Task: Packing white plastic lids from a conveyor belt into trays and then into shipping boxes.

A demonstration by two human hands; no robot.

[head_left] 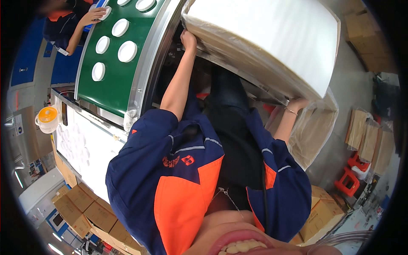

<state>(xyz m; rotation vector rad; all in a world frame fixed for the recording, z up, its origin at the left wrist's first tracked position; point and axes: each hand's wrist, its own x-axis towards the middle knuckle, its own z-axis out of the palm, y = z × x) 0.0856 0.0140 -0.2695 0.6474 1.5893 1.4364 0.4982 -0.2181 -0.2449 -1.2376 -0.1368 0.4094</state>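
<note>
A large carton [242,57] with a clear plastic lining and a broad white sheet-like surface on top [267,34] is in front of me. My left hand [188,40] is closed on the carton's left end, just below its rim. At the near right corner, my right hand [297,104] grips the underside, its fingertips hidden beneath the box. Below that corner is another open, plastic-lined container [318,127]. Whether it touches the carton, I cannot tell.
Left of me runs a green conveyor belt [104,80] with several round white lids [127,51]. A co-worker's hand [93,16] touches one at the far end. A white table [91,157], an orange-lidded tub [47,114], stacked cartons [100,214] and red stools [348,180] stand around.
</note>
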